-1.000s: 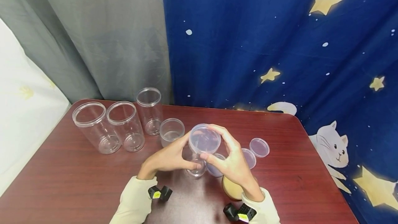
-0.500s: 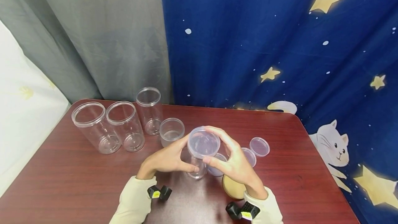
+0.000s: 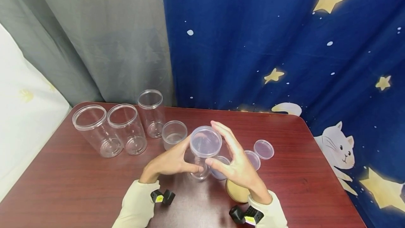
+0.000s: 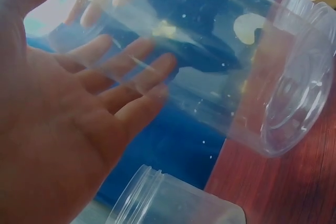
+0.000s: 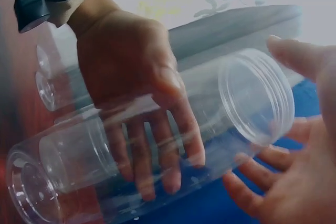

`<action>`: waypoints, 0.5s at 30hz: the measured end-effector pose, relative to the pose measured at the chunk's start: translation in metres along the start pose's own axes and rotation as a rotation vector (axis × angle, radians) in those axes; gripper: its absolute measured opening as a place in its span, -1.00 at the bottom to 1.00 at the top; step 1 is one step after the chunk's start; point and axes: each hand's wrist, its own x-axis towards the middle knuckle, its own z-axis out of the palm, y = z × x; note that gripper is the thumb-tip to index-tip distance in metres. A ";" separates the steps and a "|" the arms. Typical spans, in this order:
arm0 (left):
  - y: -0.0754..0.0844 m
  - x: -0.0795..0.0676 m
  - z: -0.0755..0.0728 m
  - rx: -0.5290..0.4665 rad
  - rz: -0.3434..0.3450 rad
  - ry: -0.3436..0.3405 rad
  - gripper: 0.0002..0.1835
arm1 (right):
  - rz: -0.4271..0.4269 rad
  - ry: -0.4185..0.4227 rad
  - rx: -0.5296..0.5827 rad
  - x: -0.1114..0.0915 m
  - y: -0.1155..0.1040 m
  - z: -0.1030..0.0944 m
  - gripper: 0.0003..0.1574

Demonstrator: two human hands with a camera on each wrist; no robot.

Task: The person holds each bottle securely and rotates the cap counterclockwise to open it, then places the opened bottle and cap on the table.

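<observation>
A tall clear plastic jar (image 3: 198,160) stands upright on the table in front of me, a clear screw lid (image 3: 206,141) on its mouth. My left hand (image 3: 171,159) holds the jar's side, the thumb in front and the fingers round the back, where they show through the wall in the right wrist view. Around the lid is my right hand (image 3: 236,164), fingers spread and loosely bent. Its thumb is close to the lid's near edge in the head view. In the right wrist view, the thumb stands apart from the threaded rim (image 5: 268,98).
Three tall open jars (image 3: 128,129) stand at the back left, beside a short open jar (image 3: 174,134). Several loose clear lids (image 3: 264,149) lie to the right. A yellow lid (image 3: 236,191) is partly hidden by the right wrist. Curtains (image 3: 221,45) hang behind the table.
The right hand's fingers have lifted and straightened away from the lid's far edge, after gripping it earlier. The left hand stays round the jar.
</observation>
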 end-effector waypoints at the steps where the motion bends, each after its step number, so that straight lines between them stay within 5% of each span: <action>1: 0.000 0.000 0.001 0.008 -0.006 0.015 0.00 | 0.006 0.035 -0.045 0.000 -0.001 0.001 0.04; 7: 0.005 0.004 0.005 0.070 -0.070 0.109 0.01 | 0.041 0.244 -0.281 0.000 -0.005 0.009 0.04; 15: 0.004 0.005 0.010 0.111 -0.086 0.113 -0.02 | 0.014 0.345 -0.336 0.000 -0.003 0.018 -0.05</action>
